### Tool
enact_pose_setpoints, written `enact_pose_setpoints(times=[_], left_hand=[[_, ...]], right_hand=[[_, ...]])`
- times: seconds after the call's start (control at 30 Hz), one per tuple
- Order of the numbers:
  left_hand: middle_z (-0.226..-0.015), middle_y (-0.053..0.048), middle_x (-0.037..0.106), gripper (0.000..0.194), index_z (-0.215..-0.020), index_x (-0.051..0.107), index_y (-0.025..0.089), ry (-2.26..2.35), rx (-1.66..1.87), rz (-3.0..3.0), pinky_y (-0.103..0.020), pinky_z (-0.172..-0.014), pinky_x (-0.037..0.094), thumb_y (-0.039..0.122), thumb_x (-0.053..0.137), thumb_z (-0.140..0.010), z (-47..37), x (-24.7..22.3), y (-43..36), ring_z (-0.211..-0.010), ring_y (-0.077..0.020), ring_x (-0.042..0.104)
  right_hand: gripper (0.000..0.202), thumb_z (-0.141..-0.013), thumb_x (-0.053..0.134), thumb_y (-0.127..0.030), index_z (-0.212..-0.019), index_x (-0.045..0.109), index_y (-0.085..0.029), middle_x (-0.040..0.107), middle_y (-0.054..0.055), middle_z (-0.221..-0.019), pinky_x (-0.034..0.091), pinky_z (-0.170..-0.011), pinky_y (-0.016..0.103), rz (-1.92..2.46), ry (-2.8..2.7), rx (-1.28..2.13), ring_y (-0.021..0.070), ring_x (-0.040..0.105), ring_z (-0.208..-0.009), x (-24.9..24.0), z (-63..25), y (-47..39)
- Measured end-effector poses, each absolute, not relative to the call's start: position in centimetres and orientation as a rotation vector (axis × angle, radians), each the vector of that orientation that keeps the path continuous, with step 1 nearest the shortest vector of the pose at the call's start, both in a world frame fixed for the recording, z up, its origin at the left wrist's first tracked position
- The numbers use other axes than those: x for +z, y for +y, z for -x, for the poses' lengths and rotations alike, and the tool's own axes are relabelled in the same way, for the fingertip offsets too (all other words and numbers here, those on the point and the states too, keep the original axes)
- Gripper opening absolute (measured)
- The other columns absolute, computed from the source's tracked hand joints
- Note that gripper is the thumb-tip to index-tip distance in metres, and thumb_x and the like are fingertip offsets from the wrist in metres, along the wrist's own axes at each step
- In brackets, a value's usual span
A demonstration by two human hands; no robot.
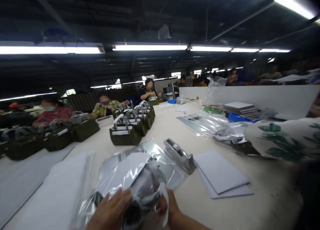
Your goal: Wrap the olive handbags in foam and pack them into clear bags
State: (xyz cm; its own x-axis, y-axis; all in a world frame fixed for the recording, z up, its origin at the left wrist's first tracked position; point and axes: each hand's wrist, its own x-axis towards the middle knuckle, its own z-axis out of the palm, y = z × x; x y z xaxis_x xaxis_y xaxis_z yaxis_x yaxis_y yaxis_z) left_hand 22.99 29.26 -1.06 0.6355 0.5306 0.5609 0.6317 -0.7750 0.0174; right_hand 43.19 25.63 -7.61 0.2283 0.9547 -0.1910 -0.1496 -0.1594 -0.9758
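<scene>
A dark handbag (133, 214) lies in front of me at the bottom, partly covered by clear wrapping and blurred. Under and beyond it a clear plastic bag (172, 176) is spread on the table, with a white sheet (128, 166) on top. My left hand (111, 208) rests on the handbag's left side, its fingers stretched out over the plastic and its thumb hidden. On the other side, my right hand (172, 208) is closed, fingers curled around a white wrapping strip (163, 200) at the handbag. A clear tape dispenser (178, 155) stands just beyond the plastic.
White cards (222, 173) are stacked at right. Several green handbags (126, 136) line the table's far left, more (85, 128) beside them. Large white sheets (55, 190) lie left. Plastic sleeves (200, 121) and a floral sleeve (282, 138) are at right. Co-workers (150, 88) sit beyond.
</scene>
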Motion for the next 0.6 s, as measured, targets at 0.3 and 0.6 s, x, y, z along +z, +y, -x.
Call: enact_pose_setpoints(times=[0.3, 0.6], left_hand=[[-0.080, -0.003, 0.067, 0.022, -0.077, 0.065, 0.018, -1.838, -1.602, 2.598, -0.024, -0.067, 0.048, 0.036, 0.053, -0.074, -24.3, 14.7, 35.4, -0.076, -0.0171, 0.063], [-0.070, -0.003, 0.061, 0.010, -0.071, 0.055, 0.013, -1.949, -2.336, 2.324, -0.029, -0.053, 0.052, 0.021, 0.049, -0.074, -25.1, 20.4, 34.8, -0.051, -0.0127, 0.060]], right_hand=[[0.035, -0.089, 0.043, -0.042, -0.079, 0.054, -0.010, 0.051, -0.003, -0.060, 0.039, -0.044, 0.017, 1.648, -1.448, 1.139, 0.0041, 0.045, -0.046, 6.7, -45.0, 32.9], [0.025, -0.080, 0.054, -0.024, -0.066, 0.062, -0.006, 0.035, -0.004, -0.040, 0.030, -0.045, 0.018, 1.827, -1.889, 0.476, 0.0043, 0.038, -0.038, 20.3, -53.4, 33.6]])
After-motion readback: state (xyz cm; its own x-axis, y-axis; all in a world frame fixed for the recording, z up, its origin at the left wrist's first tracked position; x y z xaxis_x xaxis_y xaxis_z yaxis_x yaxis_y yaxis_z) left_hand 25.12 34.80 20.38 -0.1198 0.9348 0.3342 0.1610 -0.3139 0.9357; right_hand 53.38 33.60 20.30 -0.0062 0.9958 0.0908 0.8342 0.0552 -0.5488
